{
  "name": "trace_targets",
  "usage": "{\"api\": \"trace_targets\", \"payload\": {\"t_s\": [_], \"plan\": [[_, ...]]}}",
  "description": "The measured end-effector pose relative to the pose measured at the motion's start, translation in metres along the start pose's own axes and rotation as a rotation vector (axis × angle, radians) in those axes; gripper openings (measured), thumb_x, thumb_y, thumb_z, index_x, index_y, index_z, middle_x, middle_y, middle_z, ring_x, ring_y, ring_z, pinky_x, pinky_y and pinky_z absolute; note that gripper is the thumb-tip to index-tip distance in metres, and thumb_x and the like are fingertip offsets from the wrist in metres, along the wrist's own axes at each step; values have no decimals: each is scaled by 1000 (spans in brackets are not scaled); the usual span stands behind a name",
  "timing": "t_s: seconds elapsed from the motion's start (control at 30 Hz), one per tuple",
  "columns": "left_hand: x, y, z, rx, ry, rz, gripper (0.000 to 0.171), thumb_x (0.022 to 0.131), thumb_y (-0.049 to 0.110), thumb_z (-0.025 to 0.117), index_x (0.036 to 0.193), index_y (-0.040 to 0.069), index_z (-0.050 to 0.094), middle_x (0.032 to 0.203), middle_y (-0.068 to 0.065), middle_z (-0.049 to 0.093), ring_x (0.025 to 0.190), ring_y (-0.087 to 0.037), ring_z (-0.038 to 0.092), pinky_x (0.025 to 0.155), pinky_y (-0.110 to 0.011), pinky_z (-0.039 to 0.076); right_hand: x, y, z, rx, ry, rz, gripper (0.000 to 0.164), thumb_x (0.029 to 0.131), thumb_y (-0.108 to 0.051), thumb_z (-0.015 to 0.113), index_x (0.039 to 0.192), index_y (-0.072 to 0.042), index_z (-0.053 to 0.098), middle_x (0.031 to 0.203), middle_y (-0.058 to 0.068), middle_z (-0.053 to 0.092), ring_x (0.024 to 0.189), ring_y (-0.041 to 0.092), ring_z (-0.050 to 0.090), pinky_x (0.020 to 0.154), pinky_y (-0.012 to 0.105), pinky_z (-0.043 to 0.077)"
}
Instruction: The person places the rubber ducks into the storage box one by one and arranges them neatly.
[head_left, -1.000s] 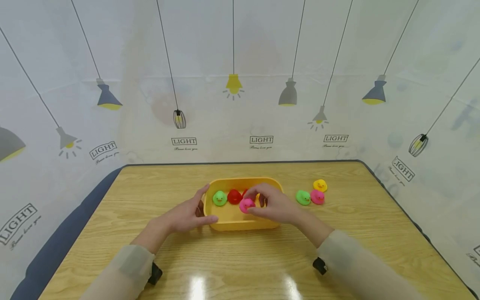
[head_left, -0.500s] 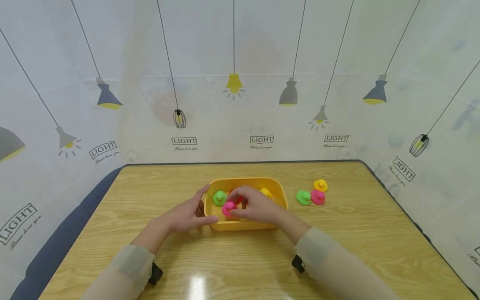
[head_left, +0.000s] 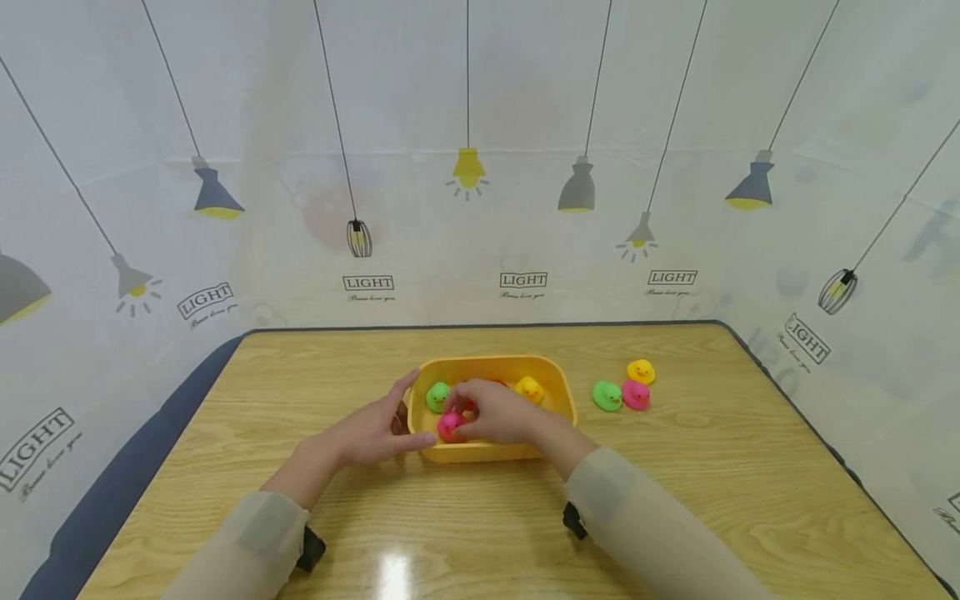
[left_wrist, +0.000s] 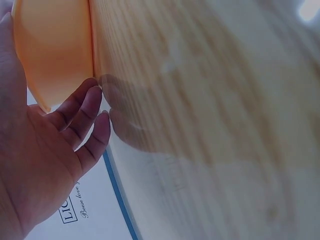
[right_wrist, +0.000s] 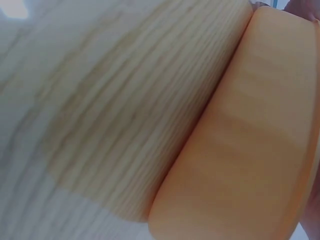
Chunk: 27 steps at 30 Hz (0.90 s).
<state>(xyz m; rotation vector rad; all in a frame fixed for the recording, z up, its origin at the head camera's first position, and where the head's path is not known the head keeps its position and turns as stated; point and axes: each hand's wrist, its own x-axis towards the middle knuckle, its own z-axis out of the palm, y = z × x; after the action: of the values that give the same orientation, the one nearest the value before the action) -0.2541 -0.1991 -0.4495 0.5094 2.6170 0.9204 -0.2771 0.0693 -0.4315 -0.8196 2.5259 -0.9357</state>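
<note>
While the left hand (head_left: 372, 429) spreads thumb and fingers wide at the left end of the yellow tray (head_left: 487, 453), the right hand (head_left: 497, 412) pinches a pink duck (head_left: 448, 427) inside it, just in front of a green duck (head_left: 438, 397); three other ducks (head_left: 636, 395) sit on the bench (head_left: 720, 417).

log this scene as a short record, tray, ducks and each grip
container: orange tray on wooden table
left grip: at the tray's left end, thumb by the near rim
right grip: pinches pink duck inside the tray
also inside: green duck, yellow duck, something red, mostly hidden
outside, to the right: second green duck, second yellow duck, second pink duck
</note>
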Motion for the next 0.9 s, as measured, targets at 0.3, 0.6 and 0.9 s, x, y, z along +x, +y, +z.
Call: {"api": "trace_targets", "payload": {"t_s": [0.3,0.6,0.9], "plan": [[0,-1,1,-1,3,3,116,95,69,75,178,27,5,114,-3,66,97,-17,63,87,-35,54,4,1,0,-27,-36,6,25,99,-20,84,122,-24,74,110,-11,71,107,14,66,102,32,58],[0,-1,1,8,6,10,116,95,69,75,178,28,5,116,-3,67,98,-17,63,87,-35,55,9,-1,2,-47,-35,1,22,101,-17,82,122,-21,76,110,-10,72,103,14,64,102,32,57],[0,-1,0,1,2,11,116,95,69,75,178,29,5,115,-3,67,96,-18,64,85,-35,55,13,-3,4,-38,-38,22,25,101,-17,82,124,-22,76,108,-11,72,102,14,65,99,30,58]]}}
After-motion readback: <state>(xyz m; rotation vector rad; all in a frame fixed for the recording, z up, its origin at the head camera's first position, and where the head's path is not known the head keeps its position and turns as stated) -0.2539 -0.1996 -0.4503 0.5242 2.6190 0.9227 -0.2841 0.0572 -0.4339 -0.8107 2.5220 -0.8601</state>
